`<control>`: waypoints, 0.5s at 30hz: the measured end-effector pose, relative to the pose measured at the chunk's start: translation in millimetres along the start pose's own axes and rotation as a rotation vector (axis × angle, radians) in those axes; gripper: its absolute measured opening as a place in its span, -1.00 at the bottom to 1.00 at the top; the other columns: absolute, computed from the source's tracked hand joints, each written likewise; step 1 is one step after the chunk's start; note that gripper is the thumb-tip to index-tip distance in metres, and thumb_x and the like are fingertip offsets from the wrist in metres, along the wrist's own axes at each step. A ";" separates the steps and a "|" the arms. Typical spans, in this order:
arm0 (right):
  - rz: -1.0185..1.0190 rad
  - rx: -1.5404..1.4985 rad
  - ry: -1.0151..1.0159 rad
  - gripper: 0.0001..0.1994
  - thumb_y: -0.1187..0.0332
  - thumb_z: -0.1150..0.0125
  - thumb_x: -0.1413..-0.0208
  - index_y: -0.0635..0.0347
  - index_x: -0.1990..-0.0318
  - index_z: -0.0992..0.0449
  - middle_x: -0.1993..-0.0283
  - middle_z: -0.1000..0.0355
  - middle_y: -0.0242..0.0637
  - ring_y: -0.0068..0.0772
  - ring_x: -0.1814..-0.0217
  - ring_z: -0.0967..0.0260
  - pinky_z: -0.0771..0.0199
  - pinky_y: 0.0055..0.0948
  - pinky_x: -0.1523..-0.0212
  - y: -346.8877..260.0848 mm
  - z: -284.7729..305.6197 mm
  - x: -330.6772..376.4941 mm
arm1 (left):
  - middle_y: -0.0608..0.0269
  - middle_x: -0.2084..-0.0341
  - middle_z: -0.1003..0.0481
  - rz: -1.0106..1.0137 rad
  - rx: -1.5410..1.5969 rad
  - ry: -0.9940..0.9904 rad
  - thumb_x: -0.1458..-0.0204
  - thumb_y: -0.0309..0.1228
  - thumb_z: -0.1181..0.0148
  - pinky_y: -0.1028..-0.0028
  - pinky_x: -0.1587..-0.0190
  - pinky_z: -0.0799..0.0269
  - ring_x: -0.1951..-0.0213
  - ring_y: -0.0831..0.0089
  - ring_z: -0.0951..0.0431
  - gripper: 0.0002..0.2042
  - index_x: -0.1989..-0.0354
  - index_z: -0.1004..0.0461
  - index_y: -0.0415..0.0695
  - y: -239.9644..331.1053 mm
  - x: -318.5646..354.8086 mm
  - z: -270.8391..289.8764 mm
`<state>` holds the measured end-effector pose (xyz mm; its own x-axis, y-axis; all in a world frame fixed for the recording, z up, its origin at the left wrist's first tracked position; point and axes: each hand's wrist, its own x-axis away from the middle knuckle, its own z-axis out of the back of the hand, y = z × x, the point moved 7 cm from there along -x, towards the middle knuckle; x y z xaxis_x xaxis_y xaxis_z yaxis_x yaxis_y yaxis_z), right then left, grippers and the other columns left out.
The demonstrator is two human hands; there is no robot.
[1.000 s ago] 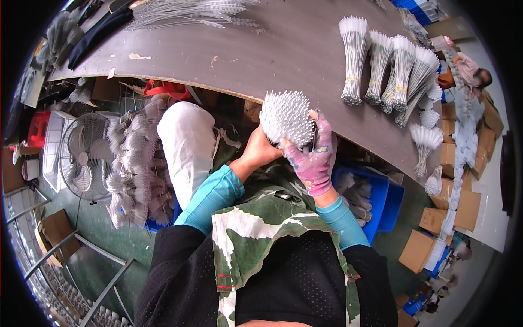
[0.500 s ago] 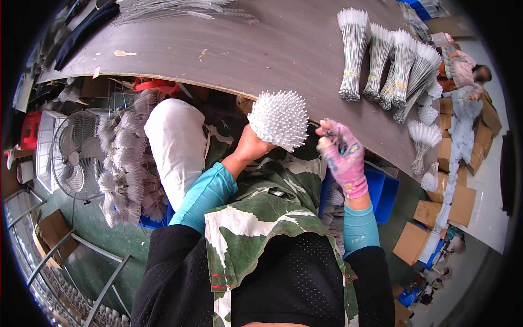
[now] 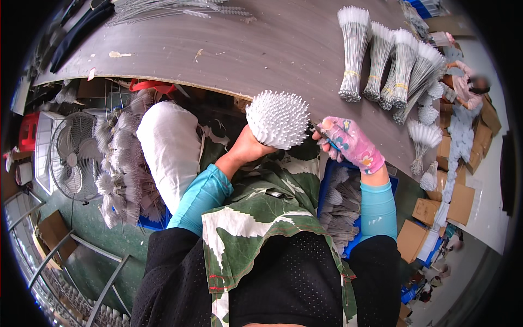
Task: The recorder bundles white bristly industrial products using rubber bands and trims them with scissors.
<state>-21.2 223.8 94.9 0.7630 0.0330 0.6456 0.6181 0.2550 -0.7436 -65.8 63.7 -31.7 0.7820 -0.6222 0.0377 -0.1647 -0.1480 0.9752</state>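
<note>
My bare left hand (image 3: 246,148) is closed around a round bundle of thin brushes (image 3: 278,120), in front of the table edge. Their white tips fan out toward me in a dome, and the stems are hidden behind it. Just right of the bundle is my right hand (image 3: 351,143), in a pink flowered glove with bare fingertips. Its fingers are curled around a small dark pointed tool (image 3: 316,128), whose tip points at the bundle's right side without clearly touching it. The tool's exact kind is mostly hidden by the fingers.
Several tied brush bundles (image 3: 353,57) lie on the brown table (image 3: 261,49) at the right. Loose wire brushes (image 3: 169,7) lie at its far left. A blue bin (image 3: 357,234) of brushes stands below my right forearm. A fan (image 3: 73,158) and hanging brushes stand left.
My right hand has turned and its fingers have come in toward the bundle, with the tool's tip now pointing at it. The bundle has shifted slightly left in my left hand.
</note>
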 end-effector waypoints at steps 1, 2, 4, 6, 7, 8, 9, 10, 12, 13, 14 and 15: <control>-0.008 0.032 -0.020 -0.61 0.01 0.03 -0.18 0.21 0.32 -0.45 0.54 -0.34 -0.46 -0.76 0.62 -0.20 -0.13 -0.75 0.66 0.4 1.1 -3.6 | 0.28 0.13 -0.47 -0.001 -0.006 -0.009 0.37 -0.59 -0.36 0.46 -0.05 -0.28 0.06 0.48 -0.43 -0.45 0.06 -0.40 -0.22 -1.7 -1.1 -0.1; -0.014 0.064 -0.042 -0.63 0.04 0.00 -0.17 0.21 0.31 -0.46 0.52 -0.36 -0.45 -0.76 0.61 -0.22 -0.14 -0.75 0.66 0.5 0.9 -5.8 | 0.28 0.13 -0.47 -0.002 -0.013 -0.015 0.39 -0.59 -0.36 0.46 -0.05 -0.28 0.06 0.48 -0.43 -0.43 0.05 -0.39 -0.22 -3.3 -2.0 0.5; -0.020 0.079 -0.051 -0.66 0.07 -0.02 -0.16 0.21 0.31 -0.46 0.52 -0.37 -0.44 -0.75 0.61 -0.23 -0.15 -0.74 0.66 -0.8 -4.3 -8.5 | 0.27 0.13 -0.46 0.012 -0.018 -0.024 0.40 -0.58 -0.36 0.46 -0.06 -0.28 0.06 0.47 -0.42 -0.42 0.04 -0.38 -0.22 -12.6 -2.5 1.9; -0.026 0.093 -0.059 -0.68 0.09 -0.03 -0.16 0.21 0.31 -0.46 0.52 -0.38 -0.44 -0.75 0.61 -0.23 -0.16 -0.73 0.66 -1.4 -5.6 -10.6 | 0.27 0.12 -0.46 0.027 -0.023 -0.034 0.41 -0.58 -0.37 0.45 -0.06 -0.28 0.05 0.47 -0.42 -0.40 0.03 -0.37 -0.22 -15.5 -2.6 1.8; -0.032 0.095 -0.075 -0.68 0.10 -0.03 -0.15 0.21 0.33 -0.46 0.53 -0.37 -0.44 -0.75 0.62 -0.24 -0.16 -0.73 0.66 -1.4 -5.5 -12.5 | 0.27 0.11 -0.45 0.038 -0.028 -0.040 0.41 -0.57 -0.37 0.45 -0.07 -0.27 0.04 0.46 -0.41 -0.39 0.02 -0.36 -0.22 -16.9 -2.4 1.5; -0.037 0.098 -0.091 -0.68 0.10 -0.04 -0.15 0.20 0.34 -0.46 0.54 -0.37 -0.44 -0.75 0.62 -0.24 -0.15 -0.73 0.67 -1.7 -5.7 -13.8 | 0.26 0.10 -0.44 0.048 -0.032 -0.046 0.42 -0.57 -0.37 0.45 -0.07 -0.26 0.03 0.46 -0.40 -0.38 0.01 -0.35 -0.22 -17.5 -2.5 1.2; -0.037 0.098 -0.091 -0.68 0.10 -0.04 -0.15 0.20 0.34 -0.46 0.54 -0.37 -0.44 -0.75 0.62 -0.24 -0.15 -0.73 0.67 -3.0 -5.9 -14.3 | 0.26 0.10 -0.44 0.048 -0.033 -0.046 0.42 -0.57 -0.37 0.45 -0.07 -0.26 0.03 0.46 -0.40 -0.38 0.01 -0.35 -0.22 -17.3 -3.1 0.9; -0.023 0.098 -0.103 -0.68 0.10 -0.04 -0.15 0.20 0.35 -0.47 0.56 -0.36 -0.45 -0.76 0.63 -0.23 -0.15 -0.73 0.67 -6.2 -7.8 -14.7 | 0.26 0.09 -0.44 0.044 -0.024 -0.053 0.42 -0.57 -0.37 0.44 -0.08 -0.26 0.02 0.46 -0.40 -0.37 0.01 -0.35 -0.22 -16.7 -4.3 -0.2; -0.008 0.098 -0.118 -0.68 0.10 -0.04 -0.15 0.20 0.37 -0.47 0.58 -0.36 -0.46 -0.76 0.63 -0.22 -0.14 -0.73 0.67 -8.9 -12.2 -15.8 | 0.25 0.08 -0.43 0.041 -0.018 -0.057 0.42 -0.57 -0.37 0.44 -0.09 -0.25 0.01 0.45 -0.39 -0.36 0.00 -0.34 -0.22 -17.9 -5.1 0.2; 0.000 0.092 -0.106 -0.68 0.10 -0.04 -0.15 0.20 0.38 -0.47 0.59 -0.35 -0.47 -0.76 0.64 -0.21 -0.13 -0.73 0.67 -9.8 -13.5 -15.7 | 0.25 0.08 -0.43 0.037 -0.014 -0.067 0.42 -0.57 -0.37 0.44 -0.09 -0.25 0.01 0.45 -0.39 -0.36 0.00 -0.34 -0.22 -19.9 -5.4 0.4; 0.007 0.086 -0.093 -0.68 0.09 -0.03 -0.15 0.19 0.38 -0.47 0.61 -0.34 -0.48 -0.77 0.65 -0.20 -0.12 -0.74 0.67 -10.0 -13.4 -15.2 | 0.25 0.08 -0.43 0.032 -0.008 -0.078 0.42 -0.57 -0.37 0.44 -0.09 -0.24 0.01 0.45 -0.39 -0.36 -0.01 -0.34 -0.22 -20.9 -5.4 -0.5; 0.007 0.085 -0.093 -0.68 0.09 -0.03 -0.15 0.19 0.38 -0.47 0.61 -0.34 -0.48 -0.77 0.65 -0.20 -0.12 -0.74 0.67 -8.7 -12.9 -15.1 | 0.25 0.08 -0.43 0.032 -0.009 -0.079 0.42 -0.57 -0.37 0.44 -0.09 -0.24 0.01 0.45 -0.39 -0.36 -0.01 -0.34 -0.22 -22.1 -5.5 -1.0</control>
<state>-35.7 208.6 89.4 0.7439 0.1231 0.6568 0.5917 0.3354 -0.7330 -65.9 71.1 -53.2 0.7267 -0.6850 0.0521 -0.1836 -0.1205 0.9756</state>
